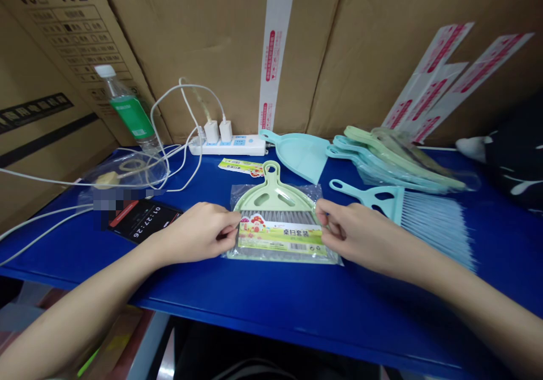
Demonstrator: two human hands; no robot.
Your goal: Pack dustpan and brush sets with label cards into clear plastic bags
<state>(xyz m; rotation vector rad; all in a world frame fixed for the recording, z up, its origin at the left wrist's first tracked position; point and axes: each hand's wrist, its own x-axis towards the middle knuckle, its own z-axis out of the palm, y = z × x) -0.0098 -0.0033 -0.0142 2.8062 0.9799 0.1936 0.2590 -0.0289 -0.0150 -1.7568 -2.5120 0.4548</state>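
Head view: a green dustpan-and-brush set (278,216) lies flat on the blue table (254,289), still in its clear film (237,191). The left hand (203,230), fingers curled nearly closed, pinches its left edge; the right hand (356,230), similarly curled, pinches the right. Beyond, a blue dustpan (303,154) lies already bare, as does a blue brush (396,204) rightward; the stacked sets (399,159) behind that brush appear not yet unwrapped.

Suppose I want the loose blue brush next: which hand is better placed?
Right, most likely: the blue brush lies beside the right hand, its handle close by. The left hand is farther off, across the wrapped green dustpan set.
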